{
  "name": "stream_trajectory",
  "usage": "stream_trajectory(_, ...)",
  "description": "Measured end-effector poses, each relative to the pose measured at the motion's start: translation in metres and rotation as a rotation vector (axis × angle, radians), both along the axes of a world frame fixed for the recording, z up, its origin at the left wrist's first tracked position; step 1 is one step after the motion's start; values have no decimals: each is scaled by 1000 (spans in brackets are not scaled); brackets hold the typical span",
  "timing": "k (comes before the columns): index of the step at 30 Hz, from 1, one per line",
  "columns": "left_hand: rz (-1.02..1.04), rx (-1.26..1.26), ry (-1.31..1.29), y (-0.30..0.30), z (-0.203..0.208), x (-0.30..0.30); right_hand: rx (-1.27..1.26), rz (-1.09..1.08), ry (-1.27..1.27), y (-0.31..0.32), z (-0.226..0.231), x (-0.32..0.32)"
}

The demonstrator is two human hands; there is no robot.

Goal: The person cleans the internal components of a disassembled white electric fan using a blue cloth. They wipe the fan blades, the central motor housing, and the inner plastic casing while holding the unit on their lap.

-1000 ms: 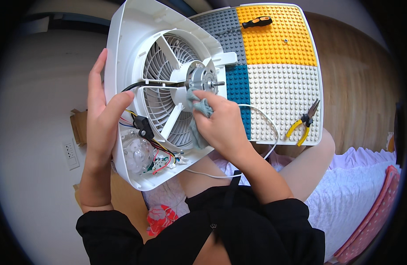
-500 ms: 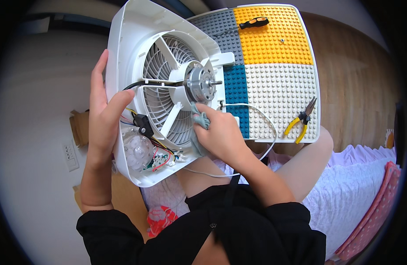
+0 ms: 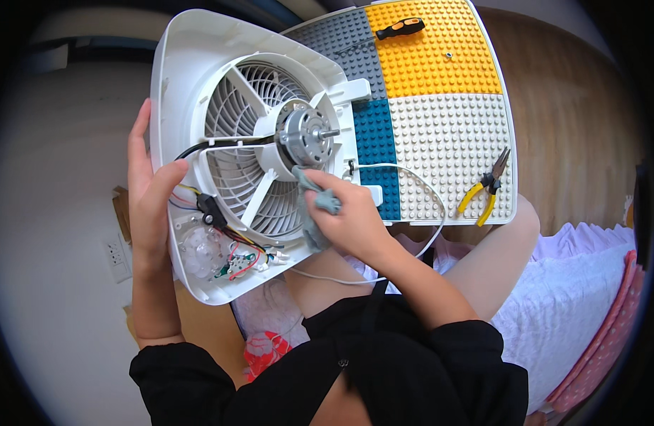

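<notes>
The right hand [image 3: 352, 216] pinches a crumpled grey cloth [image 3: 314, 206] just below the metal motor [image 3: 307, 136] of an opened white fan housing [image 3: 199, 57]. The left hand [image 3: 151, 192] (fingers spread flat) steadies the housing's left edge, beside loose coloured wires [image 3: 234, 255]. Yellow-handled pliers [image 3: 486, 188] lie on a studded board [image 3: 447, 135] behind.
</notes>
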State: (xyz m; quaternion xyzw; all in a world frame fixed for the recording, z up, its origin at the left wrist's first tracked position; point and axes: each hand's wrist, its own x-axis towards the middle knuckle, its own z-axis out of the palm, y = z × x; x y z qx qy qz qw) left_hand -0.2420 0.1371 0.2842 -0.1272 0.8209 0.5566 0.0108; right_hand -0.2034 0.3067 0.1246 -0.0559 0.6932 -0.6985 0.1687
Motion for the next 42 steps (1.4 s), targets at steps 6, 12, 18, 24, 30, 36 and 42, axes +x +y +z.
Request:
stream_trajectory(6,14,-85,19,-43,-15,2,-310,-108,-374,31,-23,5)
stream_trajectory(12,78,-131,-28,-51,-16,15,-98,-46,49,23,-54,21)
stream_trajectory(18,110,-219,-26,-40,-15,10,48,128,179,-14,-21,10)
stream_trajectory(24,171,-137,-94,-63,-22,16,-1,31,189,-8,-42,13)
stream_trajectory(30,224,-116,-64,-75,-23,22,-93,-15,74,3,-52,21)
stream_trajectory(36,208,-134,-52,-62,-20,20,-361,106,-44,-14,-12,12)
stream_trajectory(42,160,-128,-41,-63,-18,18,-348,208,-64,-20,-12,3)
